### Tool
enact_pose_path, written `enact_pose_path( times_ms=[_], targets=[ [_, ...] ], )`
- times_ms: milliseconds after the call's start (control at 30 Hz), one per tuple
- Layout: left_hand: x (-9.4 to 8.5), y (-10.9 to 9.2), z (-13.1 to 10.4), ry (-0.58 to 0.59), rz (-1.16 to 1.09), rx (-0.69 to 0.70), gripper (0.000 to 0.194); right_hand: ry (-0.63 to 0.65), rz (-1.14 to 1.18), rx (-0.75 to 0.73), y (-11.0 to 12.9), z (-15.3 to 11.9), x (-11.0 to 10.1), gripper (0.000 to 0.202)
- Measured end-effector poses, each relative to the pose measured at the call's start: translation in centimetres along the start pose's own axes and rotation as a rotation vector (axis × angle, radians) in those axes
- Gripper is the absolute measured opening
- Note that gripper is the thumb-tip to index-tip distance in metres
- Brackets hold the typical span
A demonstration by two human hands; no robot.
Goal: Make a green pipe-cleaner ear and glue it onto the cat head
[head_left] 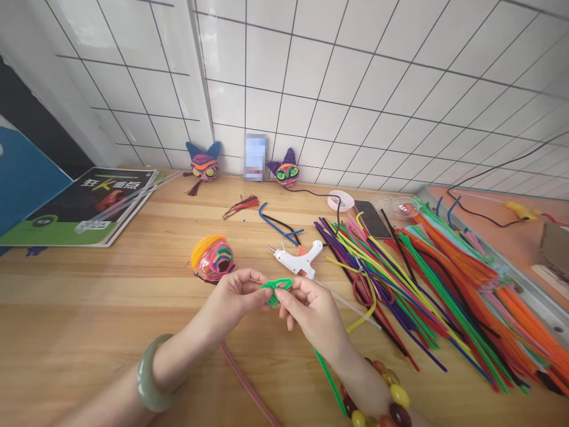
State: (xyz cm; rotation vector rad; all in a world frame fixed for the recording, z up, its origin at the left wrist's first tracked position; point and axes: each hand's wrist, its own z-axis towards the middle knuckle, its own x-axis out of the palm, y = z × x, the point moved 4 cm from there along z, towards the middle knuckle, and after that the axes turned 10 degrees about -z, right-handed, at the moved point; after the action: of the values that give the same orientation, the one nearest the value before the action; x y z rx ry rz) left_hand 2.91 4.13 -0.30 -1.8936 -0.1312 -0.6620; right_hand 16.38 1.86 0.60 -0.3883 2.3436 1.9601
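Observation:
Between my two hands is a green pipe cleaner, bent into a small loop with wound turns at its left. My left hand pinches the wound part, and my right hand pinches the loop's right side. A long green tail hangs down below my right wrist. Just beyond my left hand lies a round ornament, partly covered in orange, pink and teal strips, with some clear plastic showing. A white hot glue gun rests on the table past my right hand.
Many coloured pipe cleaners spread across the right, with red-handled scissors among them. Two finished cat-like heads and a phone lean by the tiled wall. Another phone lies flat. Books sit at left.

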Motion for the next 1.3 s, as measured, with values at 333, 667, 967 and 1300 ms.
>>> enact_pose_path(
  times_ms=[333, 667, 967, 1300],
  targets=[
    [-0.18, 0.27, 0.01, -0.030, 0.047, -0.061, 0.022, -0.037, -0.093, -0.023, -0.16, -0.04, 0.20, 0.017],
    [-0.45, -0.15, -0.08, -0.069, 0.097, 0.001, 0.022, 0.054, 0.034, 0.011, -0.44, 0.27, 0.28, 0.023],
    [-0.48, -0.05, -0.22, -0.077, 0.066, -0.006, 0.023, -0.022, -0.055, 0.020, -0.23, 0.14, -0.02, 0.019],
    [-0.54, 0.51, 0.19, -0.080, 0.034, -0.030, 0.023, -0.055, -0.173, -0.028, 0.04, -0.18, 0.10, 0.014]
  ],
)
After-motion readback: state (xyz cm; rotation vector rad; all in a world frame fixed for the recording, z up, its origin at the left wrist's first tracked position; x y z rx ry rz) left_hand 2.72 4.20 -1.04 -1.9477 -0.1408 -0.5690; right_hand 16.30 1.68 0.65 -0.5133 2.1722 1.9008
